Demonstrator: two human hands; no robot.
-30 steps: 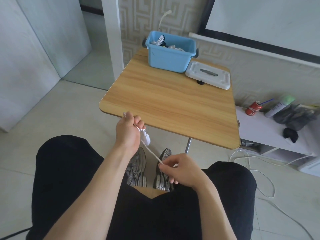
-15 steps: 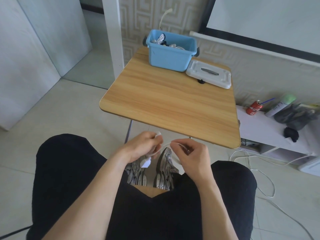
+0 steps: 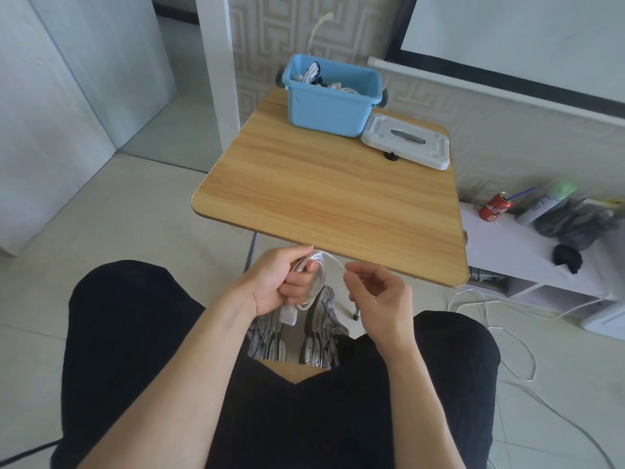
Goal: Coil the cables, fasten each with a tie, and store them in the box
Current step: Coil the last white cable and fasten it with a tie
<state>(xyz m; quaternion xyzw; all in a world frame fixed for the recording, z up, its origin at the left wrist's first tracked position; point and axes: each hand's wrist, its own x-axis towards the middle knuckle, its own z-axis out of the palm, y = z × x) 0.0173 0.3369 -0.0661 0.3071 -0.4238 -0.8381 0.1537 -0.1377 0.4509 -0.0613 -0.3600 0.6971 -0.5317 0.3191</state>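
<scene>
Left hand gripping coiled white cable, right hand pinching its strand, below wooden table

Left hand: its curled fingers cover much of the white cable; loop count cannot be determined. The cable's plug is partly hidden under the palm. Blue box: contents mostly concealed by its walls and too small to identify individually. Both forearms are cut off by the lower edge. The table hides its own legs almost entirely.
</scene>
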